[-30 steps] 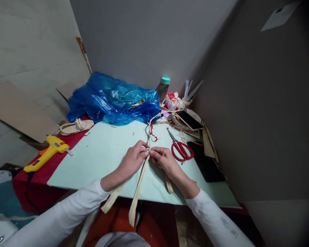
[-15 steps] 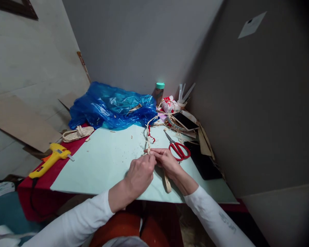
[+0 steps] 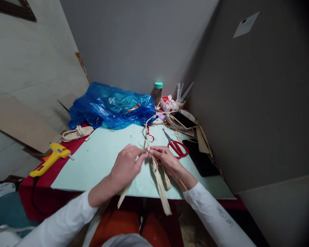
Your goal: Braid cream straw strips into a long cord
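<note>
A thin pale braid (image 3: 147,137) of dried plant fibre runs from the clutter at the back down to my hands. My right hand (image 3: 166,159) is closed, thumb and fingertips pinching the braid's near end. Just left of it, my left hand (image 3: 127,166) has its fingers closed at the braid, and a fibre strip (image 3: 123,198) hangs out beneath that hand. Loose flat fibre strands (image 3: 160,188) dangle from the pinched end past the table's front edge. A short red cord (image 3: 150,135) lies beside the braid.
Red-handled scissors (image 3: 177,149) lie right of my hands, near a black flat object (image 3: 202,159) and a phone (image 3: 184,120). A blue plastic bag (image 3: 110,106) sits at the back. On the left are a yellow glue gun (image 3: 50,159) and a woven fibre sandal (image 3: 77,133).
My left hand has moved left from beside my right hand, drawing a fibre strip. Loose strands now hang below my right hand, which stays at the braid. The view has shifted slightly.
</note>
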`<action>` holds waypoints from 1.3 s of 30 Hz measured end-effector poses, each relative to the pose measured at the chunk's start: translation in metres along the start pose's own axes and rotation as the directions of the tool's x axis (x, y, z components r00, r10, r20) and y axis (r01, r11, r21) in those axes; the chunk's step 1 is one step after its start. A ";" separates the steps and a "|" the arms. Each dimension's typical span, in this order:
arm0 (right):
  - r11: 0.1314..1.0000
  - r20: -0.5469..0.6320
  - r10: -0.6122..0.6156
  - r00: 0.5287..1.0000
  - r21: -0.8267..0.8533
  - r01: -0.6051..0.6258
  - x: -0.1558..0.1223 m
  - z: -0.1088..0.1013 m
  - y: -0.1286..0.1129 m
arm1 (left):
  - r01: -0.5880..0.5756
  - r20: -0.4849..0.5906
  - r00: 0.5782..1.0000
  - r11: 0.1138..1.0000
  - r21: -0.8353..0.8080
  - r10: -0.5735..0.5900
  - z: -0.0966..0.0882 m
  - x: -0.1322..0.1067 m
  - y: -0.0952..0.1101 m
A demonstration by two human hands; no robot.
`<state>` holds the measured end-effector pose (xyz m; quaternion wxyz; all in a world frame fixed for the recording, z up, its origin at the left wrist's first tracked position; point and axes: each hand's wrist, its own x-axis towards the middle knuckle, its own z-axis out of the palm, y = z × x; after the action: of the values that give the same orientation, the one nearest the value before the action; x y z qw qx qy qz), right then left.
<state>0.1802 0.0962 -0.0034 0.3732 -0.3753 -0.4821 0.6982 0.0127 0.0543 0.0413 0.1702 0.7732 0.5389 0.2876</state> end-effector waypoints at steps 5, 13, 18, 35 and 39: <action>1.000 0.051 -0.015 0.999 0.021 0.014 -0.002 0.002 -0.004 | 0.347 0.435 0.900 0.612 -0.711 -0.004 0.011 0.038 -0.031; 0.924 0.125 -0.136 0.983 -0.342 0.171 -0.004 -0.001 0.000 | 0.521 0.547 0.835 0.405 -0.751 -0.059 0.031 0.035 -0.041; 0.703 0.098 -0.238 0.966 -0.669 0.241 -0.011 0.003 -0.003 | 0.505 0.481 0.859 0.444 -0.740 -0.175 0.030 0.028 -0.039; 0.613 -0.164 -0.315 0.935 -0.787 0.068 -0.025 -0.002 -0.022 | 0.277 0.235 0.958 0.751 -0.600 -0.166 0.042 0.029 -0.045; 0.585 -0.177 -0.403 0.898 -0.804 0.105 -0.033 0.029 -0.011 | 0.280 0.191 0.960 0.752 -0.596 -0.206 0.047 0.028 -0.047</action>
<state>0.1705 0.0581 0.0199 0.3489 -0.5395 -0.7123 0.2825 0.0147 0.0991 -0.0149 0.4799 0.6129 0.5006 0.3789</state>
